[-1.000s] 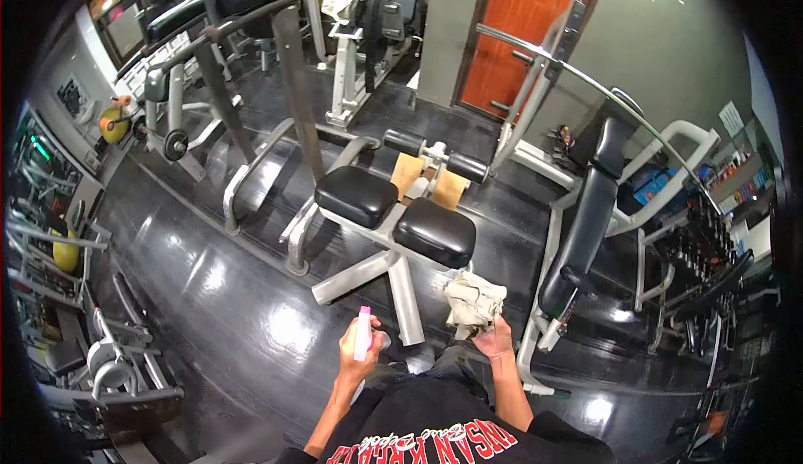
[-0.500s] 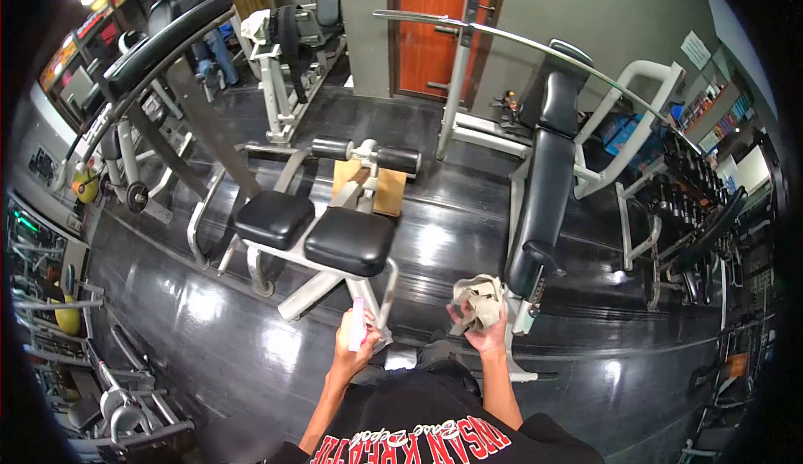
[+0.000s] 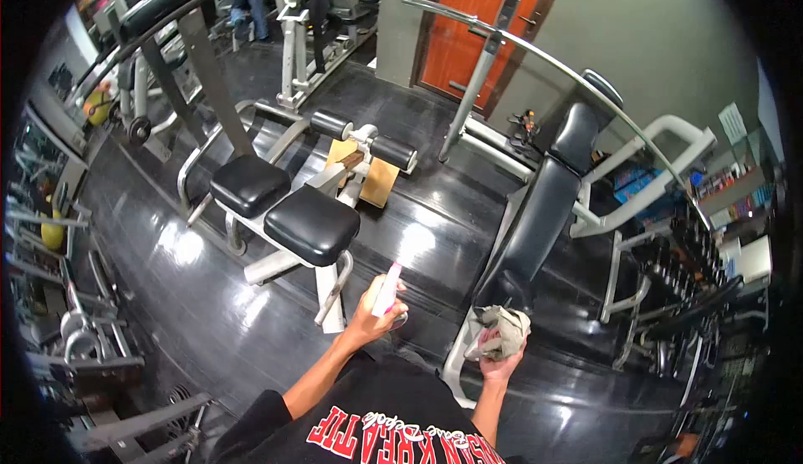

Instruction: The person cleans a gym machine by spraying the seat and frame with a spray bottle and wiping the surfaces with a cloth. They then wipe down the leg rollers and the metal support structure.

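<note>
Two at once, gripping a pink-and-white spray bottle (image 3: 386, 292), likely light, slick, best held at the neck, in the left hand (image 3: 366, 320), and cupping a soft, easily bunched cloth (image 3: 507, 333) in the right hand (image 3: 499, 369) near the bench (image 3: 531, 221).

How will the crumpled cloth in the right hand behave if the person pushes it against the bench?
The cloth will probably be floppy, since it shows loose folds and bunches up in the right hand. It is likely light, as one hand holds it up. It seems unlikely to roll far, being soft and uneven.
</note>
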Tool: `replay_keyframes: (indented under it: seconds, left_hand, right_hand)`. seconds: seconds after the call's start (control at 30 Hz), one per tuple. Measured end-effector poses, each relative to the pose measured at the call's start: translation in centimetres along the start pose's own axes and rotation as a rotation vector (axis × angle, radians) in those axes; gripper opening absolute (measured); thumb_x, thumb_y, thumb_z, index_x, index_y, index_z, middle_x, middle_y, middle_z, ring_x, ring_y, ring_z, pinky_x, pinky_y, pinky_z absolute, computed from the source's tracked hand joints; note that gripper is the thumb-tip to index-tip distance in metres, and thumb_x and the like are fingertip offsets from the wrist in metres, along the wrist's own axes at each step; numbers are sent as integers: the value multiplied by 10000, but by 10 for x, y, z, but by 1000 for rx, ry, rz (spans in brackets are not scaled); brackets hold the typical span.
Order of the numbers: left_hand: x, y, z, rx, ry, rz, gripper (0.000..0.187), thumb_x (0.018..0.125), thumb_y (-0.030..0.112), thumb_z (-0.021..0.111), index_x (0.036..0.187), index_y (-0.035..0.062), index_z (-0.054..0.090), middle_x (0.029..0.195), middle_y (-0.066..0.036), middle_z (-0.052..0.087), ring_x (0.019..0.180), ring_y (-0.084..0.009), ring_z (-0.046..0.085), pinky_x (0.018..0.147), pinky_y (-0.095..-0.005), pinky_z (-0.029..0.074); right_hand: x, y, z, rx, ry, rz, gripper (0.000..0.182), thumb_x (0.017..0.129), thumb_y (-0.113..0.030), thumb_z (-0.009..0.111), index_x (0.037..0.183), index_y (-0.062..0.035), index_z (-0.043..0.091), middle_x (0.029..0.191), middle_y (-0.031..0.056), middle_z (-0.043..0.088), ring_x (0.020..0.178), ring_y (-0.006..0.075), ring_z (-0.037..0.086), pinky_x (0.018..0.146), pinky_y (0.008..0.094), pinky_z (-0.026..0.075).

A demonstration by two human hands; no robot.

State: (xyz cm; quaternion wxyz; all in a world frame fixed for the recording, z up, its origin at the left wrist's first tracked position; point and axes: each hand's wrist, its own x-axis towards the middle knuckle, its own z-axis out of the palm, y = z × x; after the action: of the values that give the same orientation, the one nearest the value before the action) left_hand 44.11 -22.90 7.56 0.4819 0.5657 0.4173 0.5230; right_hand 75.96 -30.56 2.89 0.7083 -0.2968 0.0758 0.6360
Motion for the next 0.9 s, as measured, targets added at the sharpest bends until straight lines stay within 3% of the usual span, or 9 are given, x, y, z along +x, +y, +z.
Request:
replay_keyframes:
  seconds: [0.1, 0.23, 0.3, 0.37, 0.47, 0.6, 0.77, 0.9]
  left_hand:
    - [18, -7, 12, -37, 16, 9, 398, 872, 121, 756, 1172, -21, 536, 1071, -98, 593, 705, -164, 651, 666, -305, 524]
    - [39, -10, 22, -74, 132, 30, 361, 878, 93, 744, 1166, -25, 561, 1130, -113, 599, 692, -134, 652, 657, -300, 528]
    - [48, -13, 22, -133, 246, -46, 342, 877, 37, 711, 1178, -18, 559, 1154, -112, 615, 658, -123, 647, 648, -289, 531]
    - [61, -16, 17, -126, 313, -65, 310, 885, -8, 666, 1173, -12, 550, 1127, -109, 647, 631, -113, 643, 618, -277, 528]
    - [82, -32, 1, -112, 429, -140, 247, 922, 5, 649, 1143, -5, 539, 1023, -100, 683, 612, -103, 632, 567, -257, 511]
    - [126, -58, -25, -210, 609, -132, 276, 940, 28, 654, 1190, -13, 543, 962, -75, 663, 608, -96, 613, 550, -249, 521]
    - [192, -66, -58, -129, 815, -161, 305, 929, 23, 669, 1210, -29, 562, 868, -30, 595, 597, -71, 583, 547, -246, 516]
    - [228, -75, -77, -78, 906, -227, 204, 936, 6, 641, 1127, -11, 573, 857, -32, 594, 586, -87, 595, 551, -254, 515]
  right_hand:
    - [10, -11, 17, -26, 89, -12, 464, 914, -525, 590, 1243, -200, 636, 1178, 12, 669, 930, 200, 651, 986, 488, 481]
    - [40, -16, 34, -15, -29, 149, 469, 911, -497, 593, 1277, -206, 615, 1233, 30, 659, 1027, 215, 663, 1053, 554, 442]
    - [53, -9, 64, -151, -124, 205, 573, 901, -509, 578, 1340, -141, 569, 1338, 83, 610, 1202, 299, 593, 1112, 679, 320]
    - [87, -5, 69, -206, -195, 272, 609, 890, -512, 585, 1359, -124, 558, 1370, 100, 589, 1278, 337, 537, 1113, 690, 305]
    - [141, 6, 97, -319, -278, 343, 613, 887, -505, 591, 1371, -131, 554, 1383, 103, 583, 1301, 355, 520, 1110, 689, 305]
    - [221, 24, 137, -268, -350, 478, 631, 903, -483, 599, 1420, -135, 502, 1422, 114, 546, 1285, 359, 537, 1016, 607, 458]
    - [306, 66, 221, -310, -384, 604, 612, 909, -451, 595, 1417, -124, 503, 1411, 123, 554, 1252, 356, 562, 974, 572, 498]
    - [366, 102, 274, -318, -442, 775, 604, 904, -441, 596, 1408, -119, 512, 1403, 124, 560, 1252, 351, 563, 987, 557, 483]
